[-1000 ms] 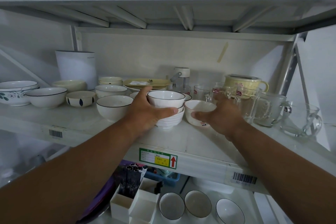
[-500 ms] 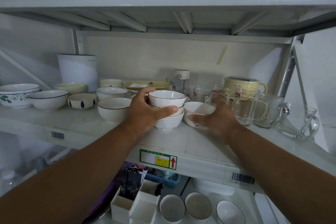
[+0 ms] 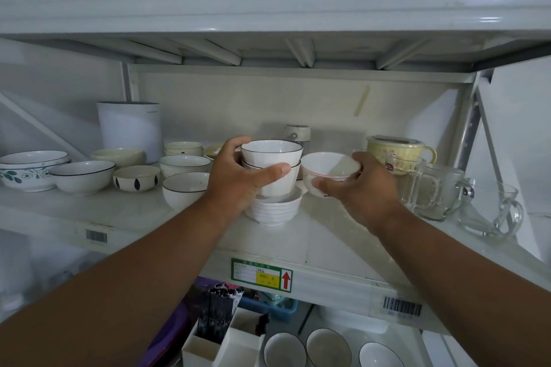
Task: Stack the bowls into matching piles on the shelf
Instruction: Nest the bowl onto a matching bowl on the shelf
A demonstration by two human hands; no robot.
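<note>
My left hand [image 3: 238, 176] grips two nested white bowls with thin dark rims [image 3: 272, 155], lifted slightly out of a white ribbed bowl [image 3: 272, 208] that stands on the shelf [image 3: 328, 235]. Beside them on the right, my right hand [image 3: 360, 188] holds a white bowl with a pink rim [image 3: 329, 165] raised off the shelf. More bowls stand to the left: a dark-rimmed bowl [image 3: 183, 192], a bowl with blue leaf marks [image 3: 135, 177], a wide dark-rimmed bowl [image 3: 82, 176] and a leaf-patterned bowl [image 3: 28, 171].
Glass mugs [image 3: 438, 194] and a yellow lidded mug [image 3: 393, 155] crowd the shelf's right side. A tall white canister [image 3: 128, 128] stands at the back left. Cream bowls [image 3: 183, 147] sit behind. The lower shelf holds dark-rimmed bowls [image 3: 328, 345] and white boxes [image 3: 220, 343].
Both hands have risen. The left lifted the two dark-rimmed bowls partly out of the ribbed bowl, and the right picked the pink-rimmed bowl up off the shelf.
</note>
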